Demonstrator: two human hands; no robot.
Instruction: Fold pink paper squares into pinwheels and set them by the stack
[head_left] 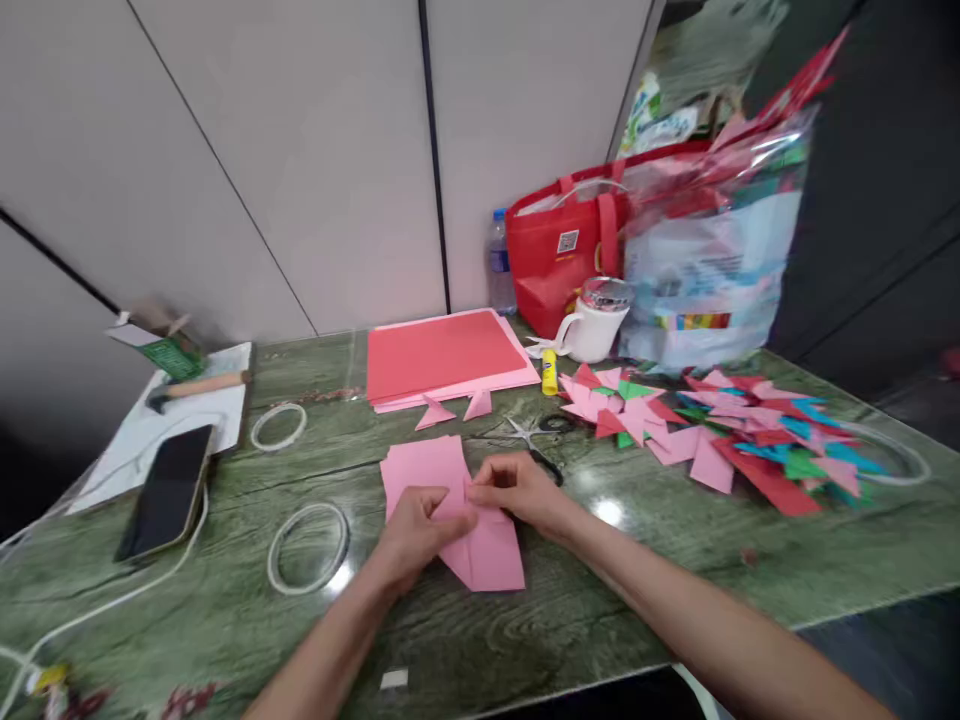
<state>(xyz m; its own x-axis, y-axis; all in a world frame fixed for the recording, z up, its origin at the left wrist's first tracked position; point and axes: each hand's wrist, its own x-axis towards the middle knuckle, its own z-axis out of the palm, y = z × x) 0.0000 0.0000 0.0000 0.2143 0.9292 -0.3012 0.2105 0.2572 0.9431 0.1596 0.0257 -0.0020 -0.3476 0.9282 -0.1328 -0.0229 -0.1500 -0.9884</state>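
Observation:
Both hands work on a partly folded sheet of pink paper (491,555) above the table. My left hand (420,528) pinches its left side between thumb and fingers. At the upper edge my right hand (517,488) grips the same paper, thumb against fingertips. Behind the hands lies a stack of pink paper (424,462), which the held sheet partly covers. Just beyond my right hand is a pair of scissors (529,435) with black handles. Two small folded pink pieces (435,412) sit farther back.
Red and pink sheets (446,355) lie at the back, near a yellow glue stick (549,372) and white mug (596,325). Folded colored paper pieces (772,430) heap at right. White rings (307,548), a phone (169,490) and a hammer (199,387) are left.

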